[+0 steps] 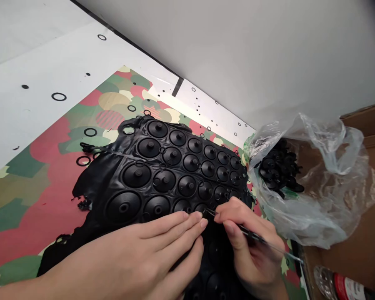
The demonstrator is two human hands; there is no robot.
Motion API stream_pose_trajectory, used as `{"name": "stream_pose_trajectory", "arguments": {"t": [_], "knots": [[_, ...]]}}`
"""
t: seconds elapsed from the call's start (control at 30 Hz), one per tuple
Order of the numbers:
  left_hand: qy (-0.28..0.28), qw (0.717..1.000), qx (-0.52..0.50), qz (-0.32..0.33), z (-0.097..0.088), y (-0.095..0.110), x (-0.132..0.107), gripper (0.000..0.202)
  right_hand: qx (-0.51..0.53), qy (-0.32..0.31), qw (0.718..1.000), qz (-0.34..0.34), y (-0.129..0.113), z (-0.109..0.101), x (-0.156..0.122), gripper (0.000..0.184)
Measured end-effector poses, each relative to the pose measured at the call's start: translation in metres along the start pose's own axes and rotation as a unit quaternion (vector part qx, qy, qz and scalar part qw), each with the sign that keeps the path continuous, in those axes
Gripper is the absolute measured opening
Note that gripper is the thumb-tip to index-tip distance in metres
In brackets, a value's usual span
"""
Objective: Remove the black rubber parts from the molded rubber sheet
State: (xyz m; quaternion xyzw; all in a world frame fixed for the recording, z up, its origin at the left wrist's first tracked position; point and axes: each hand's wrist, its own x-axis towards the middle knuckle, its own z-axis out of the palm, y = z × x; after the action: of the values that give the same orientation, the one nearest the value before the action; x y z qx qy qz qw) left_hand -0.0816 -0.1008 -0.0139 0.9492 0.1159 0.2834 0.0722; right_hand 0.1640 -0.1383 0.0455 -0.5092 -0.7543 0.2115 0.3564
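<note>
A black rubber sheet (109, 166) covered with rows of round moulded domes lies in front of me. My left hand (137, 254) rests on it, fingers stretched out and close together, fingertips beside a dome (181, 205) in a near row. In my right hand (253, 241) is a thin metal tool that looks like tweezers (268, 243), gripped like a pen. Its tip touches or nearly touches the sheet by my left fingertips; the exact contact is too small to make out. Thin black rings (138, 163) lie loose on several domes. My left thumb is hidden.
Right of the sheet, a clear plastic bag (331, 200) holds black domed rubber pieces (279, 166) in a cardboard box (325, 266). A red-labelled bottle (346, 287) lies lower right. Loose rings (90, 132) dot the patterned mat (50, 179) and white surface (43, 62). A pale wall (237, 50) rises behind.
</note>
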Motion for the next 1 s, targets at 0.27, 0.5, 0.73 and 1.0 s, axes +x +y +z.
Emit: {"name": "stream_pose_trajectory", "arguments": {"t": [0.27,0.5,0.73,1.0], "knots": [[-0.007,1.000,0.003,-0.004,0.000,0.004,-0.003,0.048,-0.066,0.009,0.994,-0.083,0.007,0.008,-0.007,0.024],[0.006,1.000,-0.007,-0.013,0.004,0.007,-0.003,0.047,-0.192,0.014,0.971,-0.142,0.014,0.015,-0.024,0.018],[-0.005,0.999,0.007,-0.038,-0.008,0.011,0.005,0.042,-0.226,0.033,0.952,-0.202,0.018,0.021,-0.023,0.028],[0.001,0.999,0.037,-0.001,0.002,0.003,0.001,0.045,-0.216,0.039,0.952,-0.213,0.021,0.023,-0.008,0.020]]}}
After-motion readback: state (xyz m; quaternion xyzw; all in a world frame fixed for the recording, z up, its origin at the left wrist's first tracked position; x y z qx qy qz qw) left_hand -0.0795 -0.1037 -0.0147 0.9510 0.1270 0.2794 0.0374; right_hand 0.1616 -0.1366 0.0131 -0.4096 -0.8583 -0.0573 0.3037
